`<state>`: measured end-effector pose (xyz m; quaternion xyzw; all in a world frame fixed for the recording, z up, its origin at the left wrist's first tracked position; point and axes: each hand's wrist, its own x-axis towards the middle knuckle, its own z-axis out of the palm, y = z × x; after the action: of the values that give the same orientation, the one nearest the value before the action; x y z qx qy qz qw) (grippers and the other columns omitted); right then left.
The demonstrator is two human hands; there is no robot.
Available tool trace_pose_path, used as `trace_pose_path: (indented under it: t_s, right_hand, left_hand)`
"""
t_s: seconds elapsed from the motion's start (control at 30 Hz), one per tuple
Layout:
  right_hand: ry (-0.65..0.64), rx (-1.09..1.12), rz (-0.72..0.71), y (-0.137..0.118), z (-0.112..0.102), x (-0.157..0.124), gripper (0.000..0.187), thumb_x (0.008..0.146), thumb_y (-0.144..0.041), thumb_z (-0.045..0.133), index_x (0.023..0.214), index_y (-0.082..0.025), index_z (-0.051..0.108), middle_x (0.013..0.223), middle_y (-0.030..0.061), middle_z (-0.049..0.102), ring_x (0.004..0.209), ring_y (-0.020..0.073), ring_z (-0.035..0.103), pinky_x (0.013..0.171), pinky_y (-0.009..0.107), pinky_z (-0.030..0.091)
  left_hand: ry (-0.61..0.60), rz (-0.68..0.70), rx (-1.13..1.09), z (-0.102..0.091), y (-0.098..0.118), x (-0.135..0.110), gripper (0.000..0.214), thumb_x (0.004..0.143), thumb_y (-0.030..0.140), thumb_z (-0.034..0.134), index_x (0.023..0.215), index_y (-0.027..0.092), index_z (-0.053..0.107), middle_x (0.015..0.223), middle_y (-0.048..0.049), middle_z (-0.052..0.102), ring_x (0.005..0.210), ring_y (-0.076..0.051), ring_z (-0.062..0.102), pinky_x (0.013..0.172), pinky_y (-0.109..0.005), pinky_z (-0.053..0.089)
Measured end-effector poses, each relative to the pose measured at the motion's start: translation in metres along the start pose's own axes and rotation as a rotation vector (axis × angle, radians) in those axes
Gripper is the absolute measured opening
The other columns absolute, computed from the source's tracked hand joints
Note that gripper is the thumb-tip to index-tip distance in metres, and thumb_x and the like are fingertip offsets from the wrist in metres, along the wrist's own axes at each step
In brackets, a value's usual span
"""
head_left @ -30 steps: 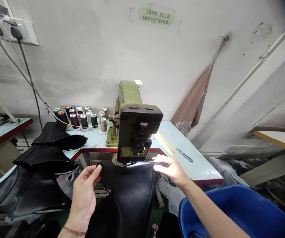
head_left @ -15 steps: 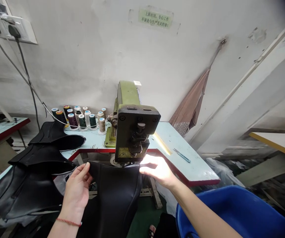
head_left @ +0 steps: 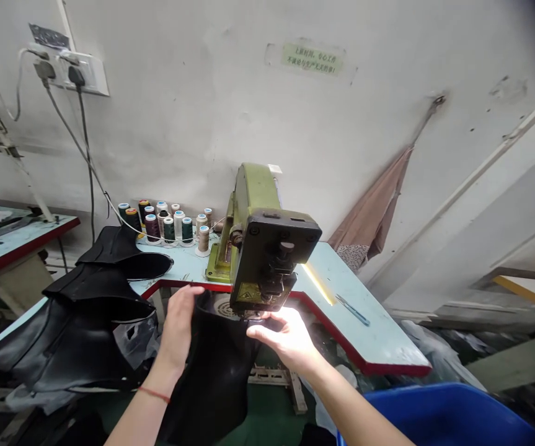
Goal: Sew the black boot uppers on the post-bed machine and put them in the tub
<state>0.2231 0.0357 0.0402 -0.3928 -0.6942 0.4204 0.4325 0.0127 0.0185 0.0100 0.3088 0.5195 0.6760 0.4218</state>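
Note:
A black leather boot upper (head_left: 223, 371) hangs under the head of a green sewing machine (head_left: 260, 192), its top edge at the needle area. On the left, my left hand (head_left: 178, 328) is closed at the upper's rim, fingertips over the edge and partly hidden. Close beside the needle area, my right hand (head_left: 288, 341) pinches the rim between thumb and fingers, lit by the machine's lamp. The black front of the machine head hides the stitching point.
More black boot uppers (head_left: 67, 341) lie overlapped on the left. Several thread spools (head_left: 178, 226) stand behind them. Thread snips (head_left: 353, 310) rest on the light-blue table (head_left: 379, 337). A blue tub (head_left: 434, 409) sits at lower right, and a brown cloth (head_left: 374, 198) hangs on the wall.
The boot upper has turned under the machine, its left side swinging toward the table. My left hand has moved right and up along it. The camera view has shifted left and up.

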Motion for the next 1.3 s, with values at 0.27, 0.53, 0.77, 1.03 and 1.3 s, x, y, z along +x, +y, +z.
trace_pose_path:
  t_s: [0.27,0.53,0.77,1.03,1.3]
  right_hand:
    - [0.051,0.085,0.054,0.004,0.012,-0.003,0.025,0.066,-0.034,0.082,0.079,-0.019,0.067,0.083,0.0033,0.070,0.081,0.0224,0.064,0.078,0.035,0.054]
    - [0.061,0.021,-0.009,0.016,0.010,-0.004,0.029,0.067,-0.037,0.082,0.075,-0.018,0.061,0.077,0.0018,0.062,0.075,0.0182,0.058,0.071,0.031,0.052]
    - [-0.039,0.039,-0.021,0.009,0.002,0.004,0.032,0.065,-0.036,0.085,0.084,-0.019,0.065,0.082,0.0026,0.066,0.079,0.0197,0.062,0.073,0.032,0.054]
    - [-0.020,-0.008,-0.087,0.013,0.003,0.006,0.031,0.062,-0.035,0.086,0.078,-0.018,0.067,0.078,0.0025,0.068,0.077,0.0205,0.064,0.073,0.033,0.055]
    - [-0.147,0.129,0.082,-0.016,0.006,0.014,0.042,0.060,-0.036,0.086,0.096,-0.018,0.073,0.094,0.0050,0.074,0.096,0.0268,0.067,0.088,0.041,0.054]
  left_hand:
    - [-0.475,0.473,0.709,0.011,0.021,-0.013,0.020,0.079,0.036,0.068,0.071,0.023,0.054,0.082,-0.0026,0.058,0.086,-0.023,0.056,0.077,-0.034,0.044]
    - [-0.511,0.588,0.718,0.007,0.014,-0.003,0.024,0.080,0.033,0.068,0.069,0.024,0.050,0.083,0.0004,0.058,0.089,-0.022,0.055,0.111,-0.046,0.021]
    - [-0.545,0.566,0.698,0.007,0.009,-0.006,0.022,0.085,0.032,0.063,0.073,0.024,0.046,0.084,0.0011,0.051,0.089,-0.020,0.051,0.113,-0.050,0.017]
    - [-0.520,0.693,0.747,0.004,0.012,-0.002,0.021,0.084,0.028,0.065,0.073,0.023,0.048,0.084,0.0022,0.053,0.093,-0.018,0.052,0.116,-0.051,0.007]
    - [-0.563,0.511,0.721,0.006,0.018,-0.012,0.018,0.087,0.035,0.059,0.075,0.023,0.055,0.084,-0.0018,0.052,0.092,-0.021,0.049,0.082,-0.034,0.041]
